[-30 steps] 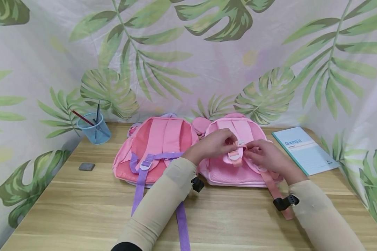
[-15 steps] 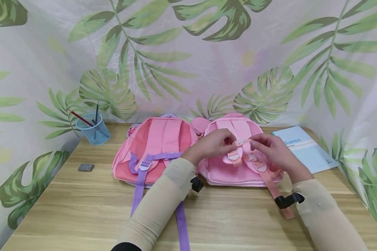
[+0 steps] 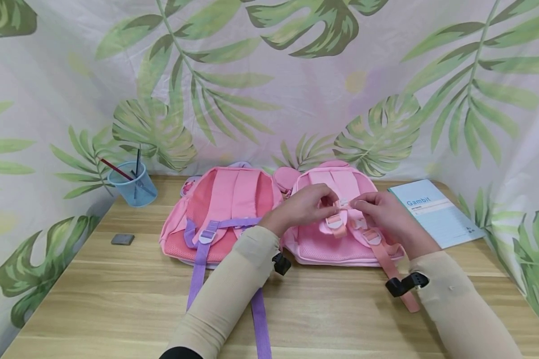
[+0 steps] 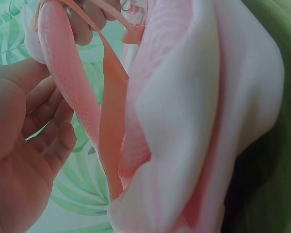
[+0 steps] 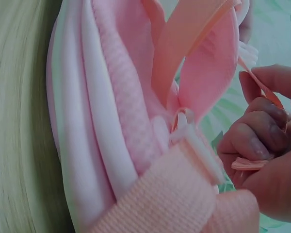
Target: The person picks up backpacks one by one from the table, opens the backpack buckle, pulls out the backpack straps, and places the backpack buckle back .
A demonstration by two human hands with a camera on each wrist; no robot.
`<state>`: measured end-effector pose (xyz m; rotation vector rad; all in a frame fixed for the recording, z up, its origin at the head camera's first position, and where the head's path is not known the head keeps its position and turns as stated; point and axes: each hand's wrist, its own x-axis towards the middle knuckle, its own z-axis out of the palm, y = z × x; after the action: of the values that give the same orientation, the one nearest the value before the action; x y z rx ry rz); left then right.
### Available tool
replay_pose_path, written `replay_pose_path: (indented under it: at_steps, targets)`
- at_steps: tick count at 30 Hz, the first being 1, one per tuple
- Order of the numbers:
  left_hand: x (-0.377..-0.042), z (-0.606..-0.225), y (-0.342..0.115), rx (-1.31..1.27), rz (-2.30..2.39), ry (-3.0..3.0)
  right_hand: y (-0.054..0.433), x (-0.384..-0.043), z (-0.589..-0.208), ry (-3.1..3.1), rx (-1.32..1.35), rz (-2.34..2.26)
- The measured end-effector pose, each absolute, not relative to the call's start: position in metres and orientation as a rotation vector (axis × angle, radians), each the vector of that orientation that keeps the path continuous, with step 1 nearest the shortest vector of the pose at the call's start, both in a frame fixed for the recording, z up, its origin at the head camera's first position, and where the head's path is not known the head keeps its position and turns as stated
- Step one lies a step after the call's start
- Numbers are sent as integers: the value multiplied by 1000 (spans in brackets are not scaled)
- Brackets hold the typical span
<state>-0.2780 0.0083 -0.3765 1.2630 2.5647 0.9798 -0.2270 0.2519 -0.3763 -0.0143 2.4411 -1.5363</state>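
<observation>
A light pink backpack (image 3: pixel 325 247) lies with its strap side up on the table. Over it, my left hand (image 3: pixel 305 207) holds a small white buckle (image 3: pixel 343 203) at the shoulder strap (image 4: pixel 70 73) with thumb and fingertips. Close on the buckle's right, my right hand (image 3: pixel 384 212) pinches a thin peach webbing strap (image 5: pixel 266 90) between thumb and forefinger, its other fingers curled in. Below the hands hangs a white adjuster (image 3: pixel 334 222) with peach webbing. A second adjuster (image 3: pixel 372 236) lies lower right, its long webbing tail (image 3: pixel 393 271) trailing onto the table.
Left of it lies a second pink backpack (image 3: pixel 224 199) with purple straps (image 3: pixel 199 269) reaching toward the front. A blue mesh pen cup (image 3: pixel 136 192) and a small grey block (image 3: pixel 123 239) are at the left. A notebook (image 3: pixel 440 219) lies at the right.
My right hand first drew right, stretching the thin webbing, then came back left toward the buckle. The left hand has stayed in place.
</observation>
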Motion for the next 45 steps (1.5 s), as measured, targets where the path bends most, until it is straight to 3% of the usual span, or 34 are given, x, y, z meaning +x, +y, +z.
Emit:
replay_pose_path:
  at_steps: [20, 38, 45]
  targets:
    - [-280, -381, 5, 1228, 1076, 2527, 236, -231, -382, 2223, 135, -1749]
    - [-279, -384, 5, 1163, 1124, 2546, 255, -228, -371, 2521, -27, -1382]
    - [-279, -384, 5, 1164, 1154, 2518, 260, -230, -376, 2378, -55, -1587]
